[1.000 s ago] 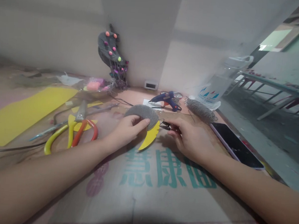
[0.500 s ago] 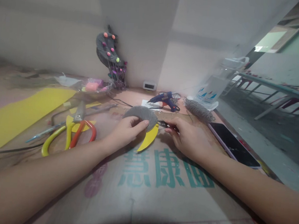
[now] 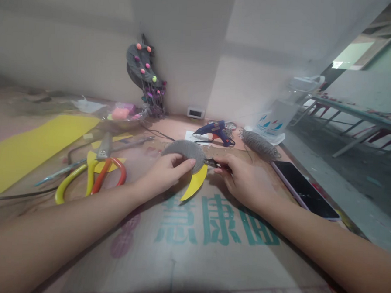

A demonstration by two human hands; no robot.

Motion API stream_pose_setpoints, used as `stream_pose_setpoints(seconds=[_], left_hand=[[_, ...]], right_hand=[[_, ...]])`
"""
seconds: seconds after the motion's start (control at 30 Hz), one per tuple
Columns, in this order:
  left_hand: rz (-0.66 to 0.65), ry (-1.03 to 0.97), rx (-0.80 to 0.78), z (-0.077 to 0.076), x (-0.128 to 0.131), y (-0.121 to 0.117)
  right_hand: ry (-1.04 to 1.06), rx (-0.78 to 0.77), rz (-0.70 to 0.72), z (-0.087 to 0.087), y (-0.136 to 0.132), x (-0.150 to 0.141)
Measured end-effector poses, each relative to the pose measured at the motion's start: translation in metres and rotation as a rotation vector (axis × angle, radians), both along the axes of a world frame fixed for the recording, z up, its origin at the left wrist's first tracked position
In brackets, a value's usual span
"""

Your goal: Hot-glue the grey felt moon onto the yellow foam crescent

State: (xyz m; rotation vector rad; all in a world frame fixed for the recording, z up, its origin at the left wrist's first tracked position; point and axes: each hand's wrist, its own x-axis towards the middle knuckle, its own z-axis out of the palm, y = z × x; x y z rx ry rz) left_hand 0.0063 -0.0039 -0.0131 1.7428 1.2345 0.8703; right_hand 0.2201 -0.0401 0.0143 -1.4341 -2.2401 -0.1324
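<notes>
A crescent shape wrapped in grey yarn is held at the middle of the board, with a bare yellow tip curving down toward me. My left hand grips its left side, thumb on top and fingers partly hidden beneath. On the right, my right hand pinches a small dark piece at the crescent's right edge. Whether that piece is a clip or a tool, I cannot make out. Just behind lies a blue glue gun.
Scissors with yellow and red handles and a yellow sheet lie left. Grey yarn, a phone and a clear bottle line the right. A decorated grey crescent leans on the wall.
Both hands keep their grips almost in place. The yellow tip has shifted very slightly downward and right.
</notes>
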Motion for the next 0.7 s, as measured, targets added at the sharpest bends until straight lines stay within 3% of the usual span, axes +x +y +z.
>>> stream_pose_setpoints(seconds=[0.17,0.37,0.7], left_hand=[[-0.029,-0.019,-0.03,0.004,-0.001,-0.002],[-0.062,-0.07,-0.119,0.008,-0.001,-0.004],[-0.056,-0.083,-0.056,0.009,-0.001,-0.003]], right_hand=[[-0.002,0.036,0.025,0.002,0.0,-0.001],[0.116,0.083,0.12,-0.012,0.007,0.004],[0.198,0.066,0.183,-0.021,0.011,0.008]])
